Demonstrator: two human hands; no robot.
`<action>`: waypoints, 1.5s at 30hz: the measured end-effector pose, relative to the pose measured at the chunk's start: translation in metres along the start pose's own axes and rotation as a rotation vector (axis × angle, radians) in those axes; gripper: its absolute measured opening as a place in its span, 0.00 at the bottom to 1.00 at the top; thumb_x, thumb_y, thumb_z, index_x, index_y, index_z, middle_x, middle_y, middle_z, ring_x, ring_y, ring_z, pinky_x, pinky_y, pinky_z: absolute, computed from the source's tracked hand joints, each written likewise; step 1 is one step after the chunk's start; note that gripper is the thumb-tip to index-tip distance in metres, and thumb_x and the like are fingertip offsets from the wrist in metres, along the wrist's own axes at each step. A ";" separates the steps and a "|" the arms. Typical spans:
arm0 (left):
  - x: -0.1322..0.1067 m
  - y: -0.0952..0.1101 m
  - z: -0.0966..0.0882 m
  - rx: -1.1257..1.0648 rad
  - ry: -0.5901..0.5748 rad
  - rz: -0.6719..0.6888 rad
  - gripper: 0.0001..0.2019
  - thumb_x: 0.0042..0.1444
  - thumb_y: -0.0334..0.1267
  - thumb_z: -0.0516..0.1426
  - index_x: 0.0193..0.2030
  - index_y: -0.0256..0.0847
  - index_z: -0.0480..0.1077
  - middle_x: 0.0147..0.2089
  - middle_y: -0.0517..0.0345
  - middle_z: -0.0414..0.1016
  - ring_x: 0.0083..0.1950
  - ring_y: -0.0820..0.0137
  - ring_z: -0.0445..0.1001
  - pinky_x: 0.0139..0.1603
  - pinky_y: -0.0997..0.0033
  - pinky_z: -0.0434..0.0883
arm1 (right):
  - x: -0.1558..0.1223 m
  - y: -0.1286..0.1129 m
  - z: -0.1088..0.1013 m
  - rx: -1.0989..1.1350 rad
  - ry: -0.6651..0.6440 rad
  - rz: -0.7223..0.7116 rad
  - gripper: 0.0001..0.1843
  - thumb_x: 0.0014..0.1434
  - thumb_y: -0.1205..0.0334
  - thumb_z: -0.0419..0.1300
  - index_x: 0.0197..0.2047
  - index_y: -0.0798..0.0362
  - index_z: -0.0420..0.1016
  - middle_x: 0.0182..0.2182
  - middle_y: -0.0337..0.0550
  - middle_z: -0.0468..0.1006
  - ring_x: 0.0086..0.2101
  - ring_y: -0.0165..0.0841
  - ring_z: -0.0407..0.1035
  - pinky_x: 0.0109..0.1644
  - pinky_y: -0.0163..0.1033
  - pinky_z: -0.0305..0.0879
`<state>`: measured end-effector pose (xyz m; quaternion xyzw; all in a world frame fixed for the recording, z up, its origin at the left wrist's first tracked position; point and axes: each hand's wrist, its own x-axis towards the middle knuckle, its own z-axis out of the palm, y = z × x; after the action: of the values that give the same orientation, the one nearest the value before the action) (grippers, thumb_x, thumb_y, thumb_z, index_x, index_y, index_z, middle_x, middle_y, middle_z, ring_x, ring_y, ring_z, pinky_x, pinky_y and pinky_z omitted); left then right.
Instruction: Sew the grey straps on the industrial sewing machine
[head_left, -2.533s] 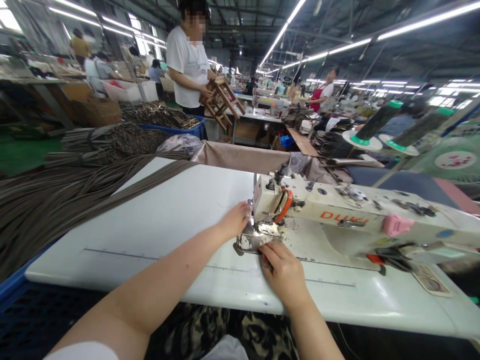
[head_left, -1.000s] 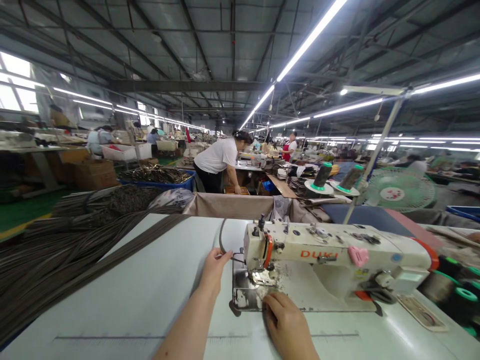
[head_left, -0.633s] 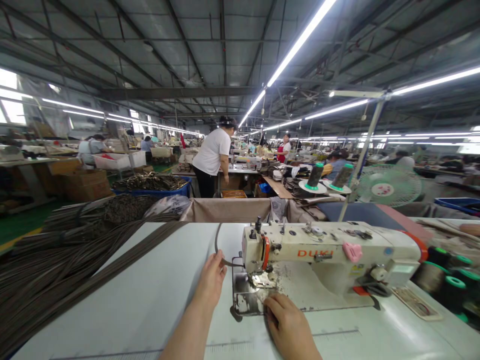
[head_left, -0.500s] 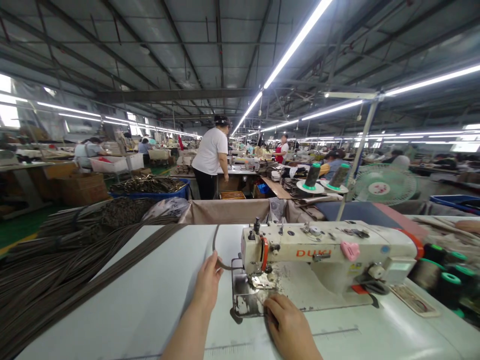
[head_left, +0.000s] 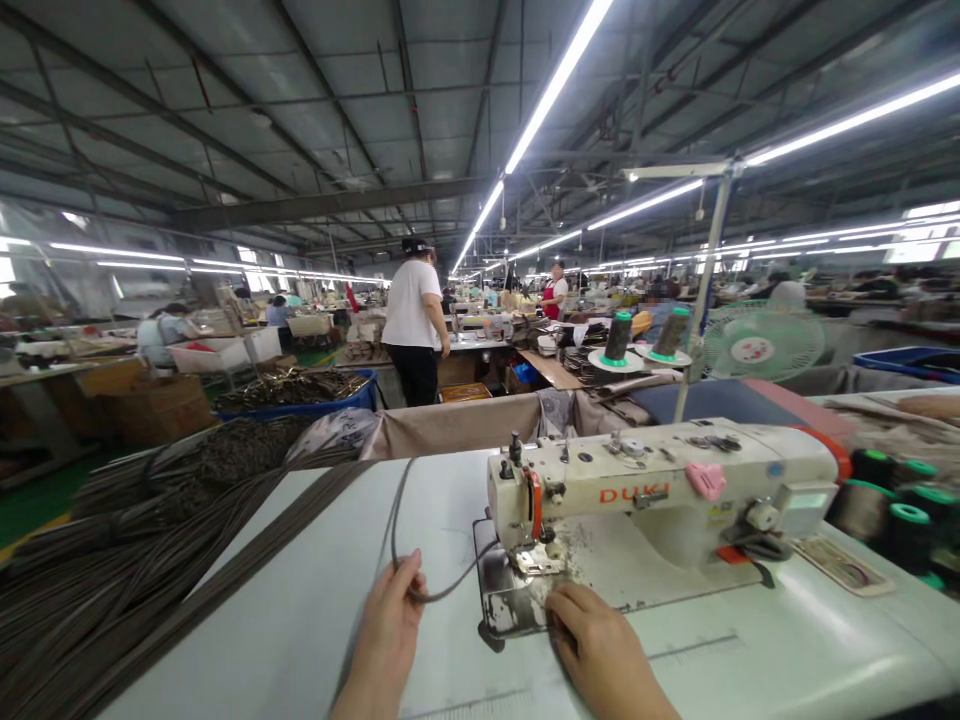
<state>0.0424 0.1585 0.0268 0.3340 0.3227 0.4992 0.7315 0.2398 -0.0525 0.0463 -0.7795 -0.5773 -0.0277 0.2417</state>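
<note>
A thin dark grey-brown strip (head_left: pixel 455 590) curves from the needle area of the white sewing machine (head_left: pixel 660 480) out over the tabletop. My left hand (head_left: pixel 391 612) pinches this strip left of the machine, and its tail loops back toward the table's far edge. In front of the presser foot, my right hand (head_left: pixel 592 630) rests at the near edge of the worn metal needle plate (head_left: pixel 517 605). Its fingers are curled together and pointing down; what lies under them is hidden.
A long bundle of brown strips (head_left: pixel 247 545) lies along the table's left side. Green-capped thread cones (head_left: pixel 911 535) stand at the right, near a green fan (head_left: pixel 761 345). Beyond the table is a fabric-lined bin (head_left: pixel 457 428); a person in a white shirt (head_left: pixel 412 310) stands behind it.
My left hand has moved left and toward me with the strip, so a longer curve shows between it and the machine. My right hand stays by the needle plate. The view has shifted slightly.
</note>
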 end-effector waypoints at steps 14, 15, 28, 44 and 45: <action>-0.022 0.037 0.027 0.488 -0.616 -0.447 0.28 0.44 0.38 0.64 0.56 0.40 0.78 0.63 0.43 0.72 0.25 0.80 0.63 0.22 0.75 0.59 | 0.003 -0.009 -0.010 -0.022 -0.010 -0.013 0.14 0.61 0.70 0.55 0.47 0.50 0.79 0.45 0.46 0.80 0.45 0.36 0.72 0.51 0.37 0.67; -0.022 0.038 0.026 0.487 -0.638 -0.457 0.28 0.43 0.37 0.64 0.56 0.39 0.77 0.63 0.43 0.73 0.24 0.80 0.62 0.22 0.76 0.58 | 0.003 -0.009 -0.010 -0.026 -0.017 -0.010 0.14 0.62 0.70 0.55 0.47 0.50 0.79 0.45 0.46 0.80 0.45 0.36 0.72 0.51 0.37 0.67; -0.025 0.028 0.020 0.612 -0.734 -0.371 0.30 0.46 0.41 0.64 0.57 0.32 0.74 0.41 0.47 0.79 0.22 0.79 0.62 0.19 0.77 0.53 | 0.003 -0.008 -0.007 -0.070 -0.015 0.004 0.13 0.64 0.67 0.55 0.48 0.49 0.79 0.46 0.46 0.81 0.45 0.38 0.73 0.49 0.39 0.67; -0.024 0.005 0.018 0.818 -0.510 -0.149 0.23 0.55 0.61 0.59 0.36 0.42 0.65 0.17 0.61 0.69 0.14 0.72 0.64 0.15 0.77 0.53 | 0.011 -0.065 0.007 0.380 -0.051 0.176 0.13 0.59 0.71 0.57 0.46 0.54 0.78 0.44 0.49 0.77 0.46 0.37 0.72 0.54 0.41 0.68; -0.025 0.006 0.020 0.816 -0.507 -0.149 0.23 0.54 0.62 0.59 0.36 0.42 0.64 0.18 0.61 0.69 0.14 0.72 0.66 0.15 0.77 0.53 | 0.012 -0.066 0.008 0.397 -0.044 0.167 0.12 0.60 0.71 0.57 0.45 0.54 0.78 0.44 0.49 0.77 0.46 0.37 0.72 0.55 0.41 0.68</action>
<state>0.0481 0.1334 0.0467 0.6804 0.3269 0.1811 0.6303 0.1819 -0.0243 0.0658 -0.7620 -0.5101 0.1238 0.3793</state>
